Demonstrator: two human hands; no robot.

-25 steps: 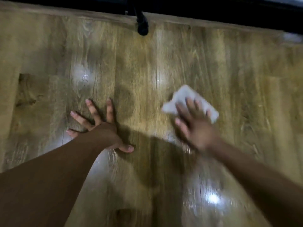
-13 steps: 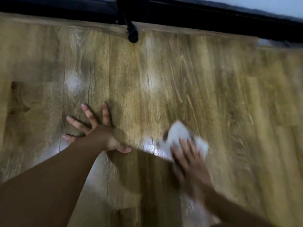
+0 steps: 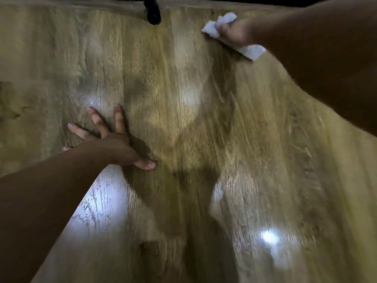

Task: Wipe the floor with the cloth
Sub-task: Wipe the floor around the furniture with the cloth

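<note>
The wooden plank floor (image 3: 183, 129) fills the head view, shiny with light reflections. A crumpled white cloth (image 3: 251, 51) lies against the floor at the far upper right. My right hand (image 3: 234, 33) is stretched far forward and closed on it, with cloth showing on both sides of the fingers. Planted flat on the floor at centre left is my left hand (image 3: 114, 144), fingers spread and holding nothing. The frame is motion-blurred.
A black furniture leg (image 3: 152, 12) stands on the floor at the top centre, left of the cloth. A dark edge runs along the top of the view. Bright wet-looking reflections (image 3: 269, 236) lie near the bottom right.
My right hand has swept the cloth from close in front of me far forward and to the right, up beside the black leg. My left hand has stayed planted on the floor.
</note>
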